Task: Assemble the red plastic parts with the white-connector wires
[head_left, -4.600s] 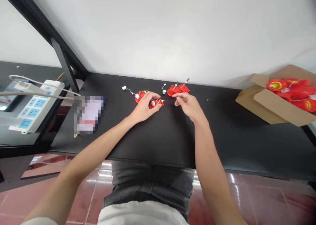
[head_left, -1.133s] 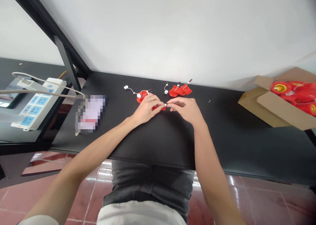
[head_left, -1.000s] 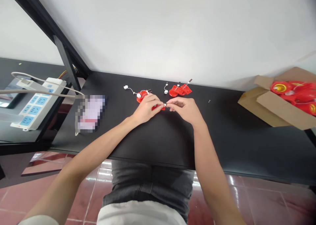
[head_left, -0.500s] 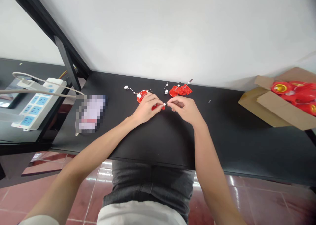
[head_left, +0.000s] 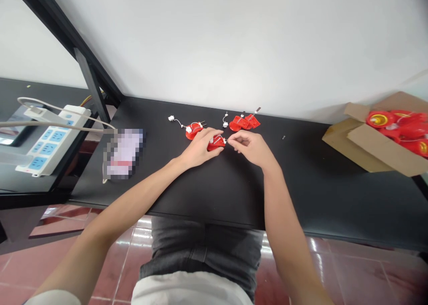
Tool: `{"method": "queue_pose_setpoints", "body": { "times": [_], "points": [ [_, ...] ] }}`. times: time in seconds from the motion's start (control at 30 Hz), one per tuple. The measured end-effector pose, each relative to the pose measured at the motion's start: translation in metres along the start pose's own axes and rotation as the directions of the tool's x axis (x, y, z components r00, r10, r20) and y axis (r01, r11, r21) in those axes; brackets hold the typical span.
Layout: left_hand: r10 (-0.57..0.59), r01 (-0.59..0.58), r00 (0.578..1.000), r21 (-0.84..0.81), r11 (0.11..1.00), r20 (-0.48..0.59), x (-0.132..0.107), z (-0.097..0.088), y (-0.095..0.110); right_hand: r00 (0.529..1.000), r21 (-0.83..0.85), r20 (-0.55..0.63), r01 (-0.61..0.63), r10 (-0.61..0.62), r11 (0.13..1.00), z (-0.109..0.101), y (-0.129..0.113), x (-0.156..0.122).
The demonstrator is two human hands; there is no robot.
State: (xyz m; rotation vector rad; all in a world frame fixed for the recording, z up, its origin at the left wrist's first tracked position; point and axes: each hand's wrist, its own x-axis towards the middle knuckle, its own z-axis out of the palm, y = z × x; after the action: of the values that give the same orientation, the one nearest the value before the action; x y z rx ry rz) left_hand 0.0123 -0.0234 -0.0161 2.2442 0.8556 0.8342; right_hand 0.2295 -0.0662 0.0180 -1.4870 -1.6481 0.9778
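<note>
My left hand (head_left: 198, 148) curls round a small red plastic part (head_left: 216, 143) with white wiring, resting on the black table (head_left: 207, 184). My right hand (head_left: 249, 146) pinches a tiny white connector at that part's right end. Behind my left hand lies another red part (head_left: 194, 129) with a white wire and plug (head_left: 171, 118). Farther right at the back sits a pair of red parts (head_left: 244, 122) with metal pins.
A cardboard box (head_left: 371, 146) holding red and yellow plastic pieces (head_left: 399, 126) stands at the right. A white power strip (head_left: 50, 140) with a cable lies on the left shelf. A blurred flat item (head_left: 123, 154) sits left on the table. A small dark screw (head_left: 283, 137) lies toward the right.
Over the last seconds both hands came together on the one red part. In the last half second my left hand uncovered more of it; my right hand stayed pinched at its end.
</note>
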Motion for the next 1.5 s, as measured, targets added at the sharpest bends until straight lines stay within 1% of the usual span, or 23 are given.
{"method": "queue_pose_setpoints", "body": {
  "times": [0.07, 0.17, 0.33, 0.43, 0.57, 0.7, 0.93, 1.07, 1.17, 1.27, 1.37, 1.5],
  "points": [
    [-0.016, 0.017, 0.999, -0.031, 0.999, 0.034, 0.000, 0.000, -0.002, 0.999, -0.002, 0.029, -0.031, 0.031, 1.000, 0.000, 0.001, 0.000],
    [-0.050, 0.054, 0.997, -0.088, 0.995, 0.055, 0.001, 0.000, -0.002, 0.996, -0.005, 0.068, -0.049, 0.049, 0.999, 0.000, 0.001, 0.000],
    [-0.097, 0.111, 0.992, -0.199, 0.974, 0.079, 0.002, 0.000, -0.001, 0.993, -0.010, 0.115, -0.039, 0.040, 0.999, 0.000, 0.000, -0.001],
    [-0.102, 0.121, 0.991, -0.268, 0.956, 0.084, 0.003, 0.000, -0.001, 0.993, -0.001, 0.117, -0.027, 0.026, 1.000, 0.001, -0.001, -0.002],
    [-0.124, 0.164, 0.982, -0.332, 0.929, 0.141, 0.004, -0.001, 0.000, 0.996, 0.008, 0.087, -0.020, 0.019, 1.000, 0.002, -0.005, -0.002],
    [-0.122, 0.173, 0.979, -0.348, 0.921, 0.163, 0.003, -0.002, 0.002, 0.995, 0.004, 0.094, -0.031, 0.031, 1.000, 0.002, -0.007, -0.004],
    [-0.133, 0.170, 0.984, -0.385, 0.907, 0.122, 0.003, 0.000, 0.002, 0.994, -0.023, 0.111, 0.025, -0.022, 0.999, 0.002, -0.010, -0.005],
    [-0.124, 0.162, 0.985, -0.400, 0.902, 0.117, 0.003, 0.000, 0.003, 0.994, -0.013, 0.112, 0.012, -0.011, 1.000, 0.001, -0.009, -0.005],
    [-0.143, 0.187, 0.980, -0.393, 0.900, 0.138, 0.003, -0.001, 0.005, 0.997, 0.033, 0.081, -0.023, 0.020, 0.999, 0.001, -0.007, -0.004],
    [-0.155, 0.208, 0.975, -0.400, 0.893, 0.161, 0.003, -0.003, 0.008, 0.998, 0.073, 0.055, -0.029, 0.025, 0.997, 0.003, -0.005, -0.003],
    [-0.143, 0.203, 0.975, -0.418, 0.885, 0.172, 0.003, -0.004, 0.009, 0.998, 0.058, 0.067, -0.025, 0.021, 0.998, 0.007, -0.005, -0.001],
    [-0.131, 0.189, 0.978, -0.429, 0.883, 0.162, 0.003, -0.004, 0.009, 1.000, 0.026, 0.022, -0.009, 0.008, 1.000, 0.011, -0.004, 0.000]
  ]
}}
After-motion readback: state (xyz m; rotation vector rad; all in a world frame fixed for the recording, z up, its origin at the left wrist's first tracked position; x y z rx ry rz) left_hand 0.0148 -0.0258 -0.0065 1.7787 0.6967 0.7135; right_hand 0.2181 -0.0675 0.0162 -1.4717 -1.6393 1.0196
